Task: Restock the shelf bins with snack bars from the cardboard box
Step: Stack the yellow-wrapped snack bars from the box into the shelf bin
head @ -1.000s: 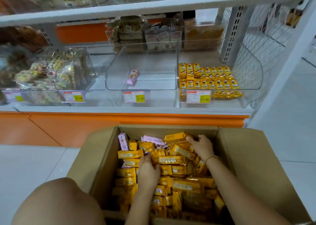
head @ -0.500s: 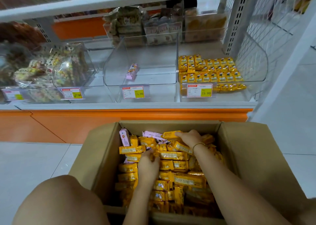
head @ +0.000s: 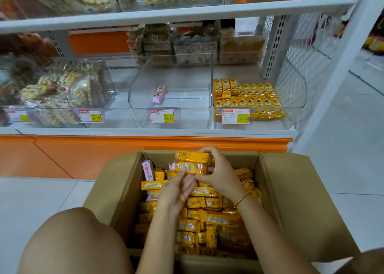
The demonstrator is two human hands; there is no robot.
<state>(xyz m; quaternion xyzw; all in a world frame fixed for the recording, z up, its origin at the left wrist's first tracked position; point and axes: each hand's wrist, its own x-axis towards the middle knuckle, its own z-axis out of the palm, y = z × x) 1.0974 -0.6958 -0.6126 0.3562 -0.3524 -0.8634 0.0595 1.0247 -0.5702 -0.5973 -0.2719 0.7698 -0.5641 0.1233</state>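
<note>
While both hands are raised over the far end of the cardboard box [head: 301, 201], at lower centre of the frame, two yellow bars [head: 192, 157] are held between them, stacked one upon the other just above the loose pile. The stack is gripped at its right end by the right hand [head: 220, 175], whose fingers are curled over the upper bar; a gold bracelet [head: 242, 199] is worn on that wrist. The left end of the lower bar is pinched by the left hand [head: 176, 192], with the thumb tip laid on its face and the other fingers loosely bent beneath.

The box is filled with a jumble of yellow snack bars [head: 207, 217], and a pink bar [head: 148, 169] is stood upright against its left wall. A bare knee [head: 72, 242] is seen at lower left.

On the shelf across the middle of the frame, three clear bins are set side by side. A single pink-wrapped bar [head: 159, 93] is left in the middle bin [head: 172, 117]. Neat rows of yellow bars [head: 247, 96] are laid in the right bin [head: 295, 95]. The left bin [head: 108, 82] is packed with mixed bagged snacks. A price tag [head: 162, 116] is fixed to the front of each bin.
</note>
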